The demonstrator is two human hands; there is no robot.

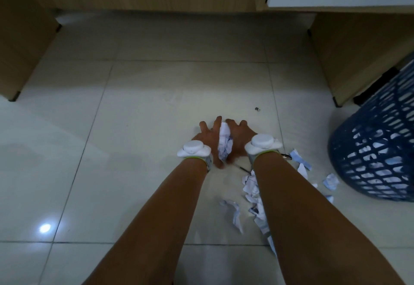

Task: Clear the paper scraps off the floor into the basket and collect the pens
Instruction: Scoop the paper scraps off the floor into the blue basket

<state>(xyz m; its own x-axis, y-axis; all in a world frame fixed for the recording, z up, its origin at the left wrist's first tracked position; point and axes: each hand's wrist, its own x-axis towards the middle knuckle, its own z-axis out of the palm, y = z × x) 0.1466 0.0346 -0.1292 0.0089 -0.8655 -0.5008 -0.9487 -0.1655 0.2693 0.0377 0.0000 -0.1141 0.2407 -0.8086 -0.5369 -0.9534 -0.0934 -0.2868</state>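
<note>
1. Pressing a bunch of paper scraps (224, 144) between them, the left hand (207, 138) and the right hand (238, 138) sit low over the tiled floor (156, 105), fingers spread and pointing away from the camera.
2. Neither hand is closed into a fist; each lies open-palmed against a side of the bunch, so the paper is squeezed between the two hands rather than gripped by one.
3. Each wrist carries a white round device on a strap: one on the left wrist (194, 148), one on the right wrist (262, 143).
4. More torn paper (254, 191) lies on the floor beside and partly under the right forearm, and a loose strip (235, 214) lies between the two forearms.
5. A few separate pieces (301, 163) lie to the right of the right wrist, between the arm and the basket.
6. A blue basket (380, 150) with a lattice wall stands at the right edge, well apart from the hands; white paper shows through its holes.
7. A thin dark object (243, 169), possibly a pen, lies just below the hands, mostly hidden by the right wrist.
8. Wooden furniture (24, 38) stands at the left and across the top of the view.
</note>
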